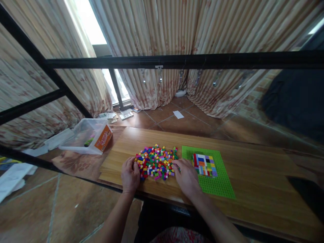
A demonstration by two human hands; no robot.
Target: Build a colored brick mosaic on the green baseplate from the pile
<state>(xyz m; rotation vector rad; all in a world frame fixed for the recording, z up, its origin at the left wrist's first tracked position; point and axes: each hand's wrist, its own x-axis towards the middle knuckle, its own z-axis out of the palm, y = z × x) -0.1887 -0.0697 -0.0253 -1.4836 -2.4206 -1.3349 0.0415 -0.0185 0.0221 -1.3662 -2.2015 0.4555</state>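
Observation:
A pile of small toy bricks [157, 162] in many colours lies on the wooden table. At its left edge rests my left hand [130, 174], fingers loosely bent and apart against the outer bricks, with nothing visible in them. My right hand [187, 177] reaches the pile's right edge; its thumb and fingers are drawn together there, and whatever they hold is too small to make out. Just right of that hand lies a green baseplate [224, 180], partly covered by it. A multicoloured block of fitted bricks [205, 165] sits on the baseplate's upper middle.
The wooden tabletop [255, 172] runs far to the right, where a dark flat object [307, 194] lies at the edge. A clear plastic box [81, 148] with an orange label stands at left. Black metal bars [177, 61] cross before the curtains [157, 30].

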